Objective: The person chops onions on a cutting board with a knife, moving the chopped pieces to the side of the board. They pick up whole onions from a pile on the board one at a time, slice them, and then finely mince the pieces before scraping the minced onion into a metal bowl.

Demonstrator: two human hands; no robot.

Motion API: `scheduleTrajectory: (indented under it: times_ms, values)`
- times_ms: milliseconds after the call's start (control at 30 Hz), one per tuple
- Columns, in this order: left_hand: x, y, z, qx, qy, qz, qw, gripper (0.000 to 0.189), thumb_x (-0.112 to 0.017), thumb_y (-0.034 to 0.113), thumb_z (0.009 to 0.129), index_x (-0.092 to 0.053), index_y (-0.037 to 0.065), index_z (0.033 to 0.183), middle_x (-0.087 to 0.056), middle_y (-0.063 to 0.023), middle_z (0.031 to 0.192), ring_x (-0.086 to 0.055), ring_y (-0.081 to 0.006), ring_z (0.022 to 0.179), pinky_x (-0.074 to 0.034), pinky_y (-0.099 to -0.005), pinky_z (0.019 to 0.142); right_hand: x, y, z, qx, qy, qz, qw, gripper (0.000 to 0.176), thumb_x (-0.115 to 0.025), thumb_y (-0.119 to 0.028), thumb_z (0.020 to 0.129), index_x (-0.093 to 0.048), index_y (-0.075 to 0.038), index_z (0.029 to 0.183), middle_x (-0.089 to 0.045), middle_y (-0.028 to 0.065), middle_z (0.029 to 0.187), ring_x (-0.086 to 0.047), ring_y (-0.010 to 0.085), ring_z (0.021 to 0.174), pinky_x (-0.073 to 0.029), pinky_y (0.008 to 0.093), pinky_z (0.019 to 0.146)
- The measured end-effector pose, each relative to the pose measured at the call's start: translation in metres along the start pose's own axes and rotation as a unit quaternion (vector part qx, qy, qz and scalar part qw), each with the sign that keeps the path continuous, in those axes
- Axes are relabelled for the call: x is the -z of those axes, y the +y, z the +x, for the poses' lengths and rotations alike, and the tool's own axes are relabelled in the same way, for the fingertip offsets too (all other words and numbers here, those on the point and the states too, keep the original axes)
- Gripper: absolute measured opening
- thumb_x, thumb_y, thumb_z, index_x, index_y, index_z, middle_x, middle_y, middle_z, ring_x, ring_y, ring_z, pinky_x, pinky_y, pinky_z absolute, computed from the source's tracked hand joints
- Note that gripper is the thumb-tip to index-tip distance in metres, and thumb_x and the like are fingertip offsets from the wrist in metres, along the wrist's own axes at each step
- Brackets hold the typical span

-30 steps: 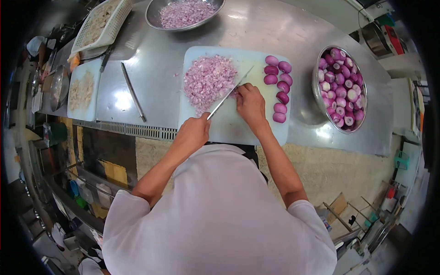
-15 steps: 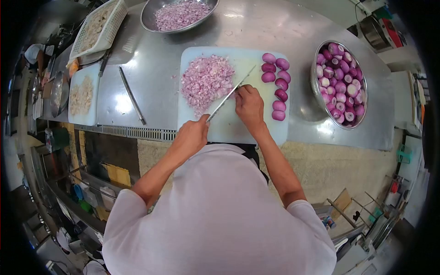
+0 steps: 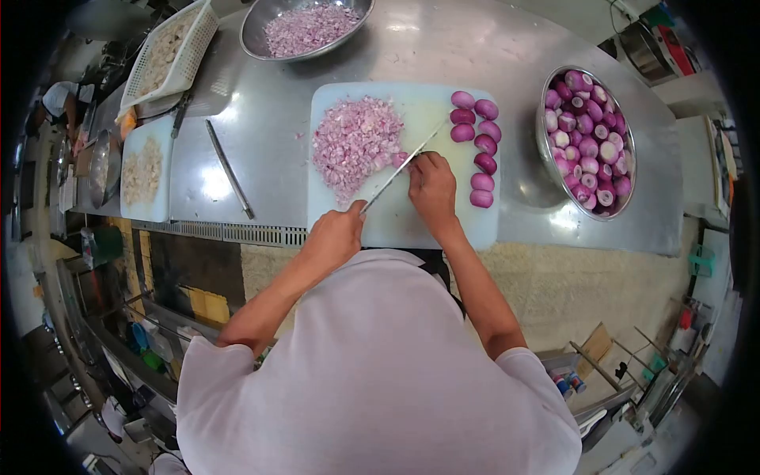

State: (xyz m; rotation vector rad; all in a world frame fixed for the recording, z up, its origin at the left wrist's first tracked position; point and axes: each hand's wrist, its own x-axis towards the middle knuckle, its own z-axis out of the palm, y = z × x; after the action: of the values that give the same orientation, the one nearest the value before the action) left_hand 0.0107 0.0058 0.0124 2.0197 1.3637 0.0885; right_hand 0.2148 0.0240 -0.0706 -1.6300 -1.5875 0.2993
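Observation:
My left hand (image 3: pixel 332 237) is closed around the handle of a knife (image 3: pixel 400 169), whose blade slants up and right over the white cutting board (image 3: pixel 396 226). Fingers bent, my right hand (image 3: pixel 432 186) is beside the blade; what its fingers hold, if anything, is hidden. A small onion piece (image 3: pixel 400 159) shows on the blade's left side, next to a heap of chopped onion (image 3: pixel 356 142). Several halved purple onions (image 3: pixel 485 144) lie in columns along the board's right part.
A steel bowl (image 3: pixel 546 154) of peeled onions stands right of the board, and a bowl (image 3: pixel 253 39) of chopped onion behind it. Leftward lie a metal rod (image 3: pixel 229 169), a small board (image 3: pixel 158 198) and a white basket (image 3: pixel 198 47). A person (image 3: pixel 59 99) is at far left.
A small onion piece now shows at the left of the blade. The knife and both hands have shifted only slightly.

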Motion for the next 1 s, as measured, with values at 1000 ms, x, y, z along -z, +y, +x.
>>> scheduleTrajectory:
  times_ms: [1000]
  values:
    - [-0.001,-0.006,0.000,0.005,-0.012,0.000,1.000,0.022,-0.053,0.006,0.093,-0.058,-0.004,0.112,-0.061,-0.0287,0.069,-0.062,-0.0467,0.069,-0.047,-0.0552,0.063,-0.006,0.007,-0.017,-0.021,0.055,0.016,0.998,0.010,-0.063,0.003,0.078,-0.067,-0.001,0.087,-0.065,0.0146,0.093,-0.061,0.0347,0.082,-0.051,0.0427,0.072]
